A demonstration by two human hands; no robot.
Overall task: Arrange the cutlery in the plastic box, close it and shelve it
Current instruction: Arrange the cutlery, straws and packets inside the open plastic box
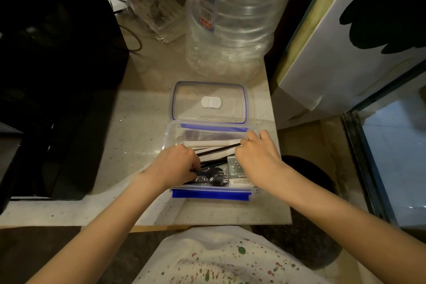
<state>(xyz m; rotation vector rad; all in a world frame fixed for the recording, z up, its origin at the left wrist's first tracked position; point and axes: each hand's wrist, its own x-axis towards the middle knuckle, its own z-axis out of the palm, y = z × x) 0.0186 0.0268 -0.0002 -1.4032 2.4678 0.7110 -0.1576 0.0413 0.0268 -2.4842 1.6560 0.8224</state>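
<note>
Paint-speckled white cloth (221, 258) at the bottom edge, nearest the camera, with two bare forearms reaching from it toward a clear plastic box (171, 136) on a pale speckled counter (129, 127). Rectangular, see-through, blue latch flaps on its near and far long sides. Open, with its clear lid (208, 101) lying flat just beyond the box, touching its far edge — blue seal around the rim, white oval patch in the middle. Inside the box: thin black sticks (216, 150) running lengthwise, black cutlery in clear wrapping (211, 176) by the near wall, white paper-wrapped pieces (207, 143) toward the far wall, a small printed packet (237, 174) at the near right. Left hand (176, 165) inside the box at its left end, fingers curled down around the wrapped black cutlery. Right hand (255, 157) over the box's right end, fingertips pinching the end of one black stick. Beyond the lid, a large clear water bottle (230, 18). Left of the box, a black appliance (53, 76). Right of the box, a glass tank (391, 157).
</note>
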